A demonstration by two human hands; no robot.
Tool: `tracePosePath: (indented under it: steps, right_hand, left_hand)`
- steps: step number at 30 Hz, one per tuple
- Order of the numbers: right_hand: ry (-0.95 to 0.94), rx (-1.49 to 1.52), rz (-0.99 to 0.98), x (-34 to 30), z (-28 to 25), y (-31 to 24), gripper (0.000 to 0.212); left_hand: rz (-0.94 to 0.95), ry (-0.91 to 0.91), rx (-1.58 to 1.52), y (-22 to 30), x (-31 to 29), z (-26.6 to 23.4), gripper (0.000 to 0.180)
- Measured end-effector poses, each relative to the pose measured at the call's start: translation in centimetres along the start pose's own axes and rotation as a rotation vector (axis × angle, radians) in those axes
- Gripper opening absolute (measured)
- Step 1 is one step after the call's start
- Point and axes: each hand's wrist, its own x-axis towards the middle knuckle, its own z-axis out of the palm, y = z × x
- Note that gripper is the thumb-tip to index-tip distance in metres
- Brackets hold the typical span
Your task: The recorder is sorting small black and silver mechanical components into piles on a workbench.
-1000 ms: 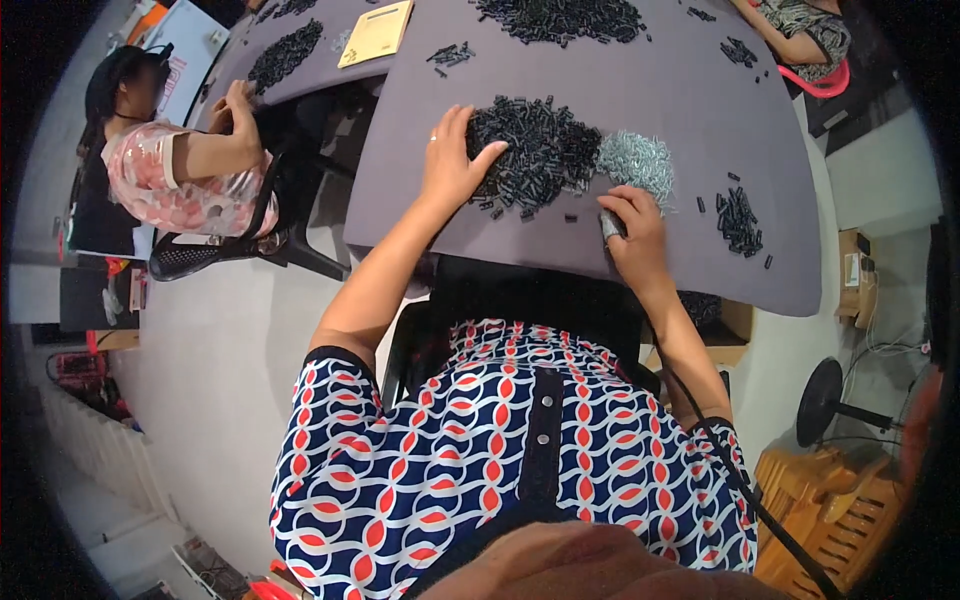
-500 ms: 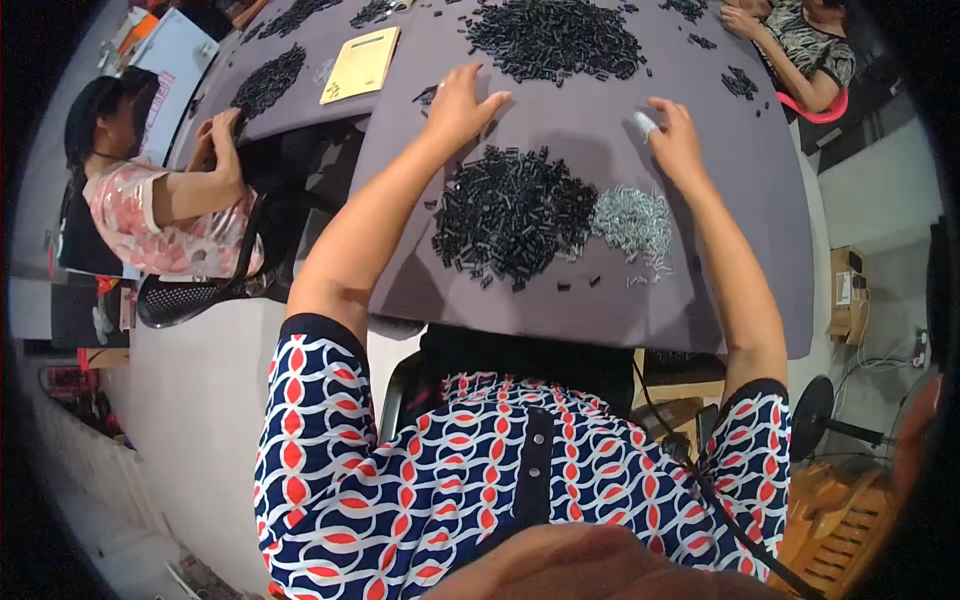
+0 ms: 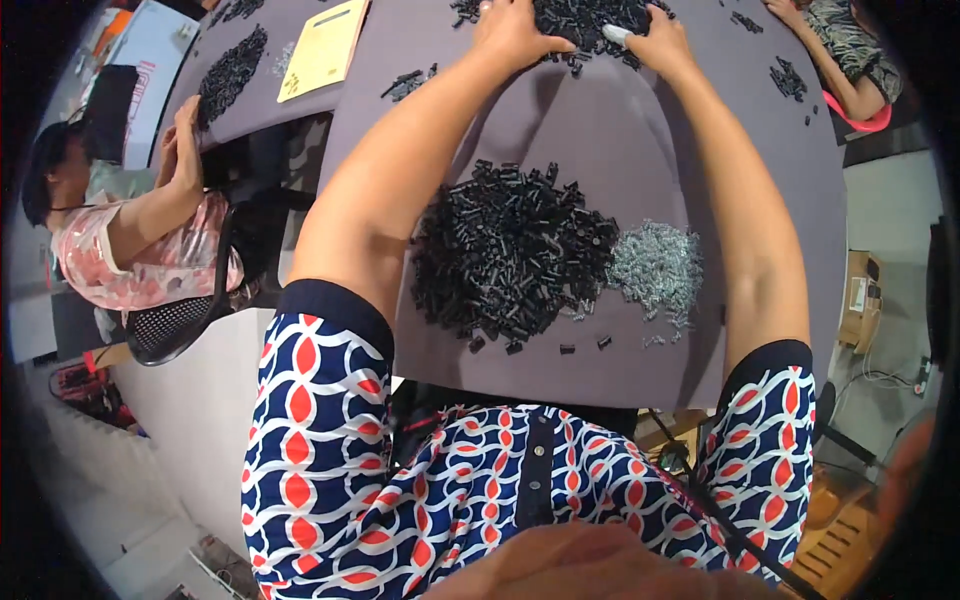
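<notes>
Both my arms reach across the table to a far pile of small black parts (image 3: 590,18). At its left edge my left hand (image 3: 515,38) is open, the thumb stretched toward the pile. My right hand (image 3: 662,45) lies at the pile's right edge, also open, with a white wrap (image 3: 617,35) on one digit. Some fingertips are cut off or hidden at the top of the view. Between my forearms sits a nearer heap of short black cylinder-like pieces (image 3: 510,250). Touching its right side is a smaller heap of shiny silvery pieces (image 3: 657,268), too small to name.
A yellow pad or envelope (image 3: 325,48) lies on the neighbouring table at the left, near another black pile (image 3: 233,75). A seated person in a floral top (image 3: 140,240) works there. Another person (image 3: 845,60) sits far right, by small black clusters (image 3: 788,78).
My hands have moved forward from above the nearer heaps to both sides of the far black pile. The view has shifted forward, so the near heaps look larger and lower.
</notes>
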Motion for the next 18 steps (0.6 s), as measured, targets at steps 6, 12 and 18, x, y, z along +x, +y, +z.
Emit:
tracePosePath:
  steps: [6, 12, 18]
  right_hand:
    - [-0.033, 0.133, 0.021, -1.5, -0.6, -5.4, 0.072]
    - [0.060, 0.560, -0.028, -0.4, 1.6, -5.5, 0.040]
    - [0.124, 0.661, -0.033, -0.4, 2.8, -4.4, 0.031]
  left_hand:
    - [0.063, -0.025, -0.050, 2.3, 2.9, 2.0, 0.092]
    - [0.126, 0.118, -0.240, 0.8, 3.9, 4.5, 0.076]
    - [0.112, -0.031, -0.232, 0.8, 4.3, 4.3, 0.077]
